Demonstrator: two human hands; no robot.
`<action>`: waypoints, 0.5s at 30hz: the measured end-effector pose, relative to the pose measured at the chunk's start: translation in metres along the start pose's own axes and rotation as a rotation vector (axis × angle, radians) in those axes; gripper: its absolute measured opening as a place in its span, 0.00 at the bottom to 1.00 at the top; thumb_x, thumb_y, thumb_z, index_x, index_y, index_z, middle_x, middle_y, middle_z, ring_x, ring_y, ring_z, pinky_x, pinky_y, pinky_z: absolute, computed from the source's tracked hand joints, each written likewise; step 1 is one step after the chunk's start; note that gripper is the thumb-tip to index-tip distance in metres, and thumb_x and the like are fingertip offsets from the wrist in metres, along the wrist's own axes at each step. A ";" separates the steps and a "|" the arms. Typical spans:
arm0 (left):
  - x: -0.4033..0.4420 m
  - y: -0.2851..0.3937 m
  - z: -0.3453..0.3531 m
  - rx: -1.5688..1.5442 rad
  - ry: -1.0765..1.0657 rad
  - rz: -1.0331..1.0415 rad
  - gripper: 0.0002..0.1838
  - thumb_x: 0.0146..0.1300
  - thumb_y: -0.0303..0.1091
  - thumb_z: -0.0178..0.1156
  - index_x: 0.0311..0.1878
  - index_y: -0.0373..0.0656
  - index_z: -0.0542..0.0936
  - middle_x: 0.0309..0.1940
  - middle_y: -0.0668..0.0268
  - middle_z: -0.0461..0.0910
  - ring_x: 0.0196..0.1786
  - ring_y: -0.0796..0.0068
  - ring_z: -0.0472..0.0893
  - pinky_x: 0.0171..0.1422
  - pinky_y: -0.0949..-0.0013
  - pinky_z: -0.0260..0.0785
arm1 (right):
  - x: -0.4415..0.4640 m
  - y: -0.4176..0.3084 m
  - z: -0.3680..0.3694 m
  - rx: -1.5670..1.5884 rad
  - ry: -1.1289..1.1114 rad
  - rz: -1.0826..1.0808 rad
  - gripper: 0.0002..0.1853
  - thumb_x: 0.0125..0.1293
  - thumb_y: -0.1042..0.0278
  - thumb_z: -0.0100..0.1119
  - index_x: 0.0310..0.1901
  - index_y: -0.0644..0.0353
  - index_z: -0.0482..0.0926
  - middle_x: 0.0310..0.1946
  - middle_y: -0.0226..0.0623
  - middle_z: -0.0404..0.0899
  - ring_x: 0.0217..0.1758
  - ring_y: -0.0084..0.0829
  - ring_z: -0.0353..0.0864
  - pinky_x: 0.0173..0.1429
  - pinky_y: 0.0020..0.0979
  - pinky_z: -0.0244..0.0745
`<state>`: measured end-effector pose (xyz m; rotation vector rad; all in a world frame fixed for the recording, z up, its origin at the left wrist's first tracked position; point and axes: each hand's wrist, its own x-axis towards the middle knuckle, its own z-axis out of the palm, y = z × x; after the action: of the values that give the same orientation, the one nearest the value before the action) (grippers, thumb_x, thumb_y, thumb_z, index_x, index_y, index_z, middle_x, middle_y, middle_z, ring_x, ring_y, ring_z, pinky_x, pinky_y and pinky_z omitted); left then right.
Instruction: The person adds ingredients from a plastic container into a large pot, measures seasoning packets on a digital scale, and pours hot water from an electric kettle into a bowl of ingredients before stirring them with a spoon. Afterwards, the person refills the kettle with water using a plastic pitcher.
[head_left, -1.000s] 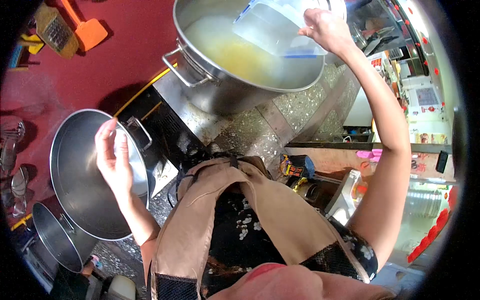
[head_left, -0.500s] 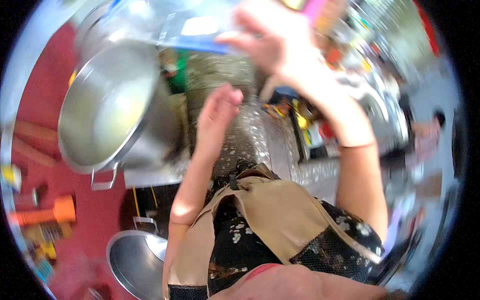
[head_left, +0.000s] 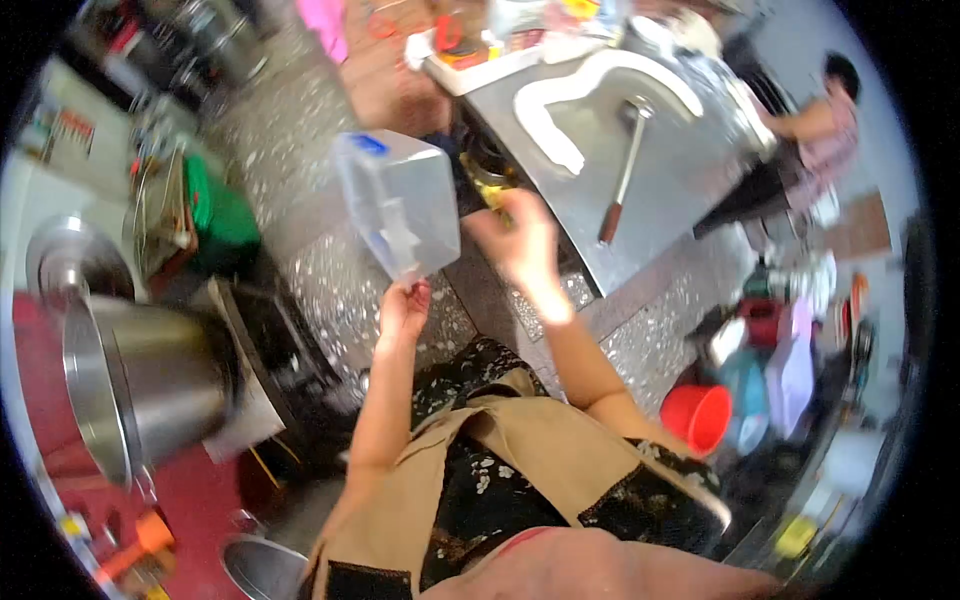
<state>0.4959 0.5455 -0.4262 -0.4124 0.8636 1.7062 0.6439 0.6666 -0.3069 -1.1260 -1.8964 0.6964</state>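
A clear plastic container [head_left: 425, 205] with a blue clip hangs tilted in front of me. My left hand [head_left: 404, 310] grips its lower edge, fingers closed on the plastic. To the right of the container, and apart from it, my right hand [head_left: 520, 245] is raised. It is blurred, but its thumb and fingers look apart with nothing between them. Just beyond that hand lies the corner of a steel table [head_left: 575, 225].
On the table are a long white hose-like roll [head_left: 540, 120] and a brown-handled tool [head_left: 628, 180]. A large steel pot [head_left: 170, 375] stands left, near a green bin [head_left: 215, 215]. A red bucket [head_left: 695, 420] sits right. Another person [head_left: 815, 135] works beyond the table.
My view has swung right, so the large pot now appears lower and farther left. My left hand, empty before, now holds the clear container; my right hand has come down and away from it.
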 end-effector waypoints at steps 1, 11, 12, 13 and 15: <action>0.014 -0.012 -0.018 0.038 0.047 -0.015 0.08 0.59 0.24 0.52 0.42 0.34 0.74 0.30 0.63 0.76 0.27 0.76 0.76 0.28 0.79 0.74 | 0.012 0.054 -0.018 -0.048 0.140 0.124 0.20 0.50 0.60 0.67 0.41 0.64 0.77 0.38 0.44 0.78 0.41 0.36 0.76 0.48 0.35 0.70; -0.075 -0.036 -0.208 0.496 1.032 0.327 0.07 0.52 0.24 0.54 0.29 0.29 0.77 0.19 0.56 0.77 0.17 0.69 0.78 0.19 0.68 0.73 | 0.055 0.370 -0.096 -0.763 -0.180 0.374 0.27 0.58 0.41 0.47 0.29 0.61 0.82 0.31 0.57 0.78 0.34 0.51 0.78 0.39 0.47 0.71; -0.088 -0.038 -0.230 0.449 1.065 0.344 0.07 0.52 0.24 0.54 0.29 0.29 0.77 0.19 0.56 0.77 0.17 0.69 0.78 0.19 0.68 0.73 | 0.057 0.379 -0.085 -0.726 -0.114 0.436 0.28 0.55 0.42 0.51 0.32 0.65 0.82 0.31 0.56 0.79 0.35 0.52 0.78 0.41 0.47 0.71; -0.104 -0.039 -0.258 0.341 1.046 0.368 0.07 0.54 0.26 0.55 0.31 0.30 0.77 0.21 0.59 0.76 0.17 0.70 0.77 0.19 0.69 0.73 | 0.053 0.369 -0.074 -0.616 0.024 0.538 0.29 0.51 0.43 0.54 0.31 0.70 0.81 0.29 0.54 0.80 0.34 0.52 0.78 0.41 0.46 0.71; -0.150 -0.034 -0.263 0.247 1.048 0.416 0.10 0.58 0.29 0.56 0.38 0.31 0.77 0.23 0.61 0.76 0.18 0.72 0.75 0.20 0.69 0.74 | 0.040 0.326 -0.063 -0.408 -0.006 0.730 0.30 0.48 0.46 0.57 0.30 0.76 0.79 0.31 0.58 0.79 0.32 0.51 0.79 0.39 0.47 0.72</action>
<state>0.5343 0.2560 -0.5150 -1.0477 2.0011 1.6717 0.8322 0.8531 -0.5117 -2.1264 -1.6493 0.6984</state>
